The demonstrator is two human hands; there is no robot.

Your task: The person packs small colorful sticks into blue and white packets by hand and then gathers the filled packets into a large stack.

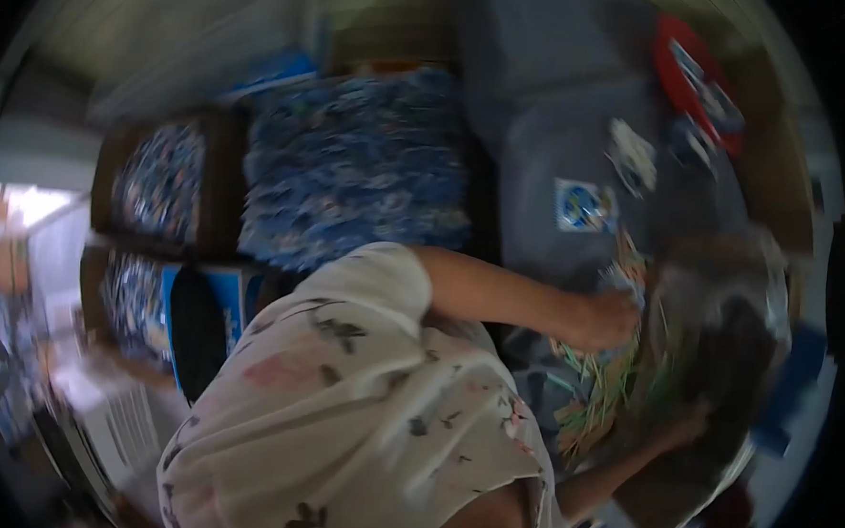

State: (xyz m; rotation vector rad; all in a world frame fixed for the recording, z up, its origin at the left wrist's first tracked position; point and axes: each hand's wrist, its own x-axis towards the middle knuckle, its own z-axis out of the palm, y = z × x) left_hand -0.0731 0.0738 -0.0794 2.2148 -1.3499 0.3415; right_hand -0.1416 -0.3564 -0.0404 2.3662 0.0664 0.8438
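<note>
Grey surface (548, 142), blue stacks (356, 170); left grip (613, 320) closed at green strands (589, 397), right grip (689, 424) unclear.

There are two hands (611, 320), one red container (675, 50) and two filled boxes (105, 176) (both brown).

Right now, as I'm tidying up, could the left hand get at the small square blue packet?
Probably yes: the packet lies near the left hand, with mostly grey cloth between, though the hand is down among the colorful strands.
</note>
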